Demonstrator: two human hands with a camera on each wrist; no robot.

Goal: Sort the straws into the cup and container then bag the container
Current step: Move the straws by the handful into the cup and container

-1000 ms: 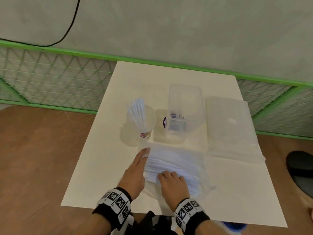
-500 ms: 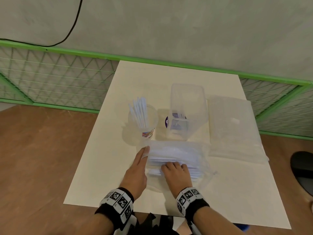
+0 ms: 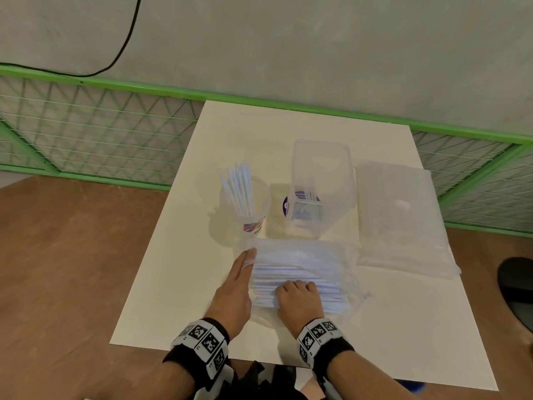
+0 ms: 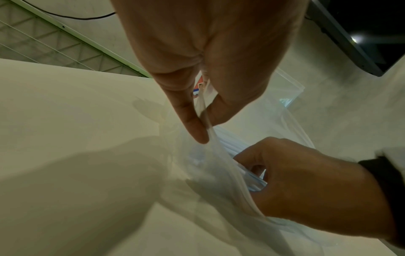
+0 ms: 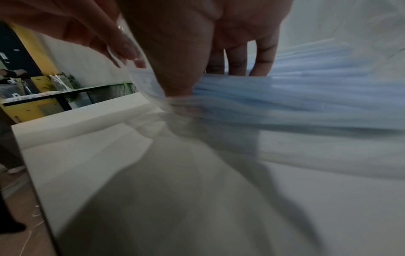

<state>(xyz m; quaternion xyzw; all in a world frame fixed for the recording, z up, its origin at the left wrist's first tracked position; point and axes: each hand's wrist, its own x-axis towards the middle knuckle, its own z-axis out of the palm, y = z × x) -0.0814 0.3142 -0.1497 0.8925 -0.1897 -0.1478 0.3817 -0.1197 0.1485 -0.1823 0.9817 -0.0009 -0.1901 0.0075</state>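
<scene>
A clear bag of pale blue straws [image 3: 305,269] lies on the white table [image 3: 178,284] in front of me. My left hand [image 3: 250,254] pinches the bag's open edge [image 4: 207,124] between thumb and fingers [image 4: 192,124]. My right hand [image 3: 294,285] is inside the bag's mouth, its fingers [image 5: 260,57] and thumb curled round a bunch of straws [image 5: 295,100]. Behind the bag, a clear cup [image 3: 248,209] holds several straws upright. An open clear container [image 3: 320,186] stands to the cup's right.
A flat clear plastic bag [image 3: 401,220] lies on the table's right side. A green mesh fence [image 3: 86,134] runs behind the table, before a grey wall. The brown floor [image 3: 72,269] shows on the left, and a dark object [image 3: 516,281] at the right edge.
My right hand has slid a little further forward over the straws in the bag. My left hand keeps its pinch on the bag's edge in nearly the same place.
</scene>
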